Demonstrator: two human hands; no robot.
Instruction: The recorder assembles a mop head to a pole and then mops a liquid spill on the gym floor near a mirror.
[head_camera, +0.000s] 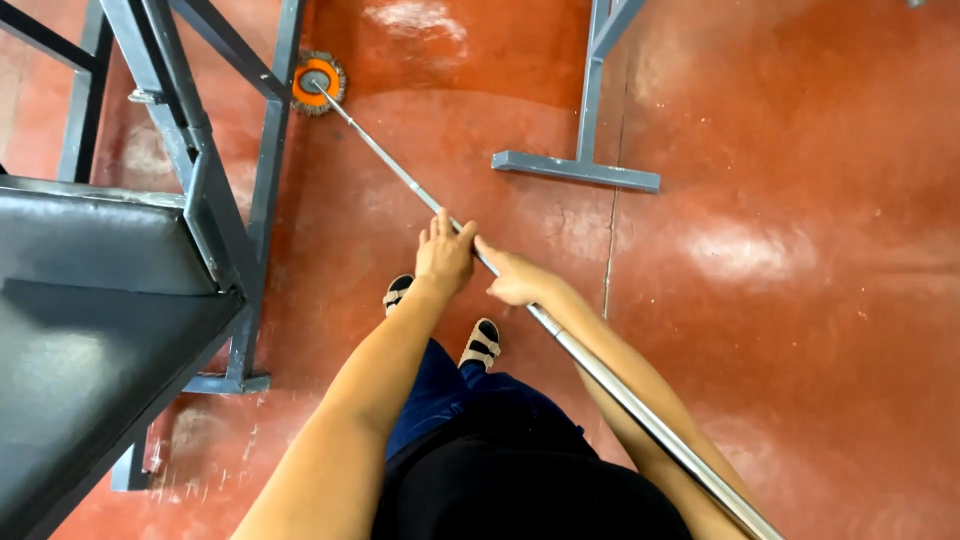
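Left hand (444, 255) sits on the pole (560, 340), fingers pointing toward eleven o'clock, wrapped over the shaft from the left side. Right hand (515, 280) is just beside it at four o'clock, closed around the same pole, knuckles up. Both hands gripping, close together but with a sliver of shaft between them.

Pole is a shiny metal tube, running on a long diagonal. From the hands it shoots up toward eleven o'clock and ends at the mop head (318, 82), a round orange disc with a grey frayed fringe, flat on the floor (780, 300). Back the other way it runs toward five o'clock, passing along the right forearm and out of the picture at the lower edge.

Mop head sits right against a leg of the grey frame (265, 200), near the top left. That frame is painted steel, with slanted braces, and it carries a dark worktop (90, 330) filling the left side at nine o'clock.

Below the hands, at six o'clock, two sandals (482, 345) show on the floor, black with pale straps, above dark blue trousers.

Out at one o'clock stands a second grey stand (580, 165), a post on a flat foot bar, well apart from the mop head.

Floor is glossy red-brown, with pale glare patches and a thin crack line running down from that foot bar.
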